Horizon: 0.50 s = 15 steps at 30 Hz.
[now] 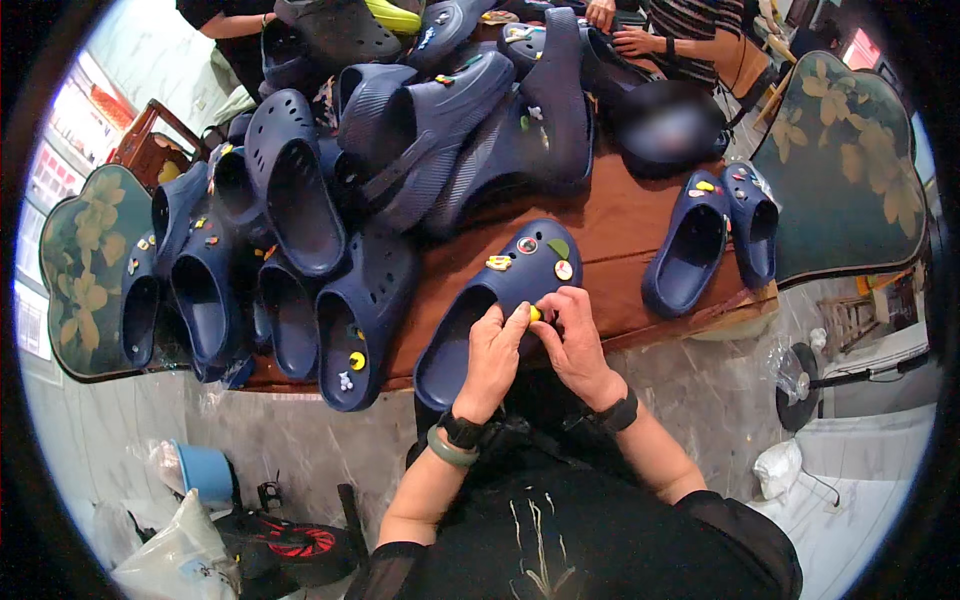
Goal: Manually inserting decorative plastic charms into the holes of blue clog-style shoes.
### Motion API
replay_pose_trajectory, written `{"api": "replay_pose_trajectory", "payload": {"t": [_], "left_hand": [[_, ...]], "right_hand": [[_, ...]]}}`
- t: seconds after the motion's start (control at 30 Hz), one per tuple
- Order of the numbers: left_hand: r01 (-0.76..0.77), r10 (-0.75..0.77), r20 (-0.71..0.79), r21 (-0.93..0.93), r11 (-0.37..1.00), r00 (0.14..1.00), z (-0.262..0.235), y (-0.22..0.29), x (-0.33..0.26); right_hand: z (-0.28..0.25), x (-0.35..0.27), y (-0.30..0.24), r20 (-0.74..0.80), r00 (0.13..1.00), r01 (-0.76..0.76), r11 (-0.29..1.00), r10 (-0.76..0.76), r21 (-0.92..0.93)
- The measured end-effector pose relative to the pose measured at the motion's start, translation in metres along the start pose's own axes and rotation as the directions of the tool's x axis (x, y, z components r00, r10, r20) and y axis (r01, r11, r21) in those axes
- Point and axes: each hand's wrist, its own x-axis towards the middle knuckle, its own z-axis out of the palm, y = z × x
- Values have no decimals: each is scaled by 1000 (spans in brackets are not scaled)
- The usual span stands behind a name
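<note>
A navy clog (462, 325) lies at the table's front edge with its toe pointing away from me to the right. Several charms sit on its toe: a dark-red round one (527, 245), a green half-round one (559, 249), a pale round one (564, 270) and a yellow-and-red one (498, 263). Over the clog's right side, a small yellow charm (535, 313) is pinched between the fingertips of my left hand (492, 358) and my right hand (578, 350). Whether the charm touches the clog cannot be made out.
Many navy clogs (300, 200) are heaped on the brown-covered table (610, 245) at left and back. A decorated pair (690, 240) stands at right. Patterned chair backs (845, 170) flank the table. Other people's hands (635, 40) are at the far side. A blue bucket (205, 472) stands lower left.
</note>
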Motion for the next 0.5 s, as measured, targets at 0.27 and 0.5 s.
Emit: {"api": "replay_pose_trajectory", "payload": {"t": [0.27, 0.5], "left_hand": [[110, -103, 41, -261, 959, 994, 8, 12, 1], [26, -35, 87, 107, 994, 996, 3, 0, 7]], "right_hand": [[-8, 6, 17, 9, 981, 195, 974, -195, -119], [-9, -2, 6, -10, 988, 153, 981, -155, -116]]}}
